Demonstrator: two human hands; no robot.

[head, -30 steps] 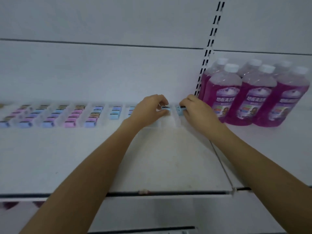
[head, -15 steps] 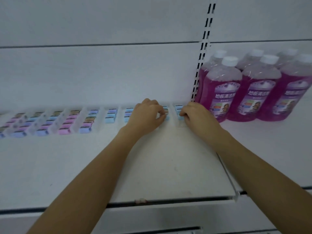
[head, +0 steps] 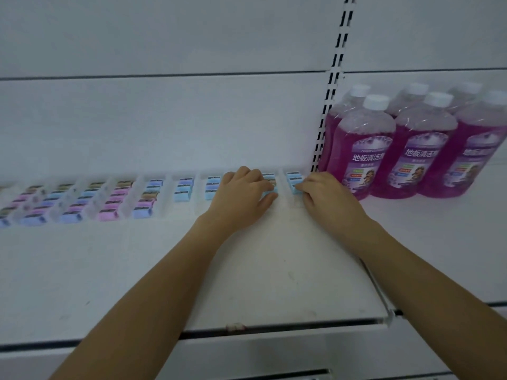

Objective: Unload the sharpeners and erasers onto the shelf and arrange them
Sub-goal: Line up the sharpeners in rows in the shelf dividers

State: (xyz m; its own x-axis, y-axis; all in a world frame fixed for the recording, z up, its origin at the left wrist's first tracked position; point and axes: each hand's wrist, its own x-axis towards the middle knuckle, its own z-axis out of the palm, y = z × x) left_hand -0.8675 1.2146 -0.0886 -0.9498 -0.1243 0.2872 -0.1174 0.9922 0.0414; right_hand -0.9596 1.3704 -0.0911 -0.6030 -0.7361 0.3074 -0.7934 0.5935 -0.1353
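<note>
**A:** Entry one: step in hand?

**B:** Arranging, by my reading. Both hands work along the back edge of the shelf (head: 247,270), near its right end, on the last two columns.

**A:** Hands?

**B:** Left hand (head: 244,197): fingers curled over a blue block (head: 271,190) at the front of the second-last column, thumb against its near side. Right hand (head: 329,198): fingertips pinching the end block (head: 295,190), front of the last column, near the slotted upright (head: 329,105).

**A:** Stock description?

**B:** Small pastel blocks (head: 149,196) in blue, pink and lilac, with dark labelled tops. Eraser or sharpener, cannot tell. Short columns run front to back, spaced along the back edge. Left columns are longer, right ones hold fewer.

**A:** Next move?

**B:** Probably seating each front block square against its column, gaps matched to the neighbours. Light touch advised, as the blocks look easily nudged askew.

**A:** Other items?

**B:** Purple bottles (head: 365,149), on the neighbouring shelf to the right.
</note>
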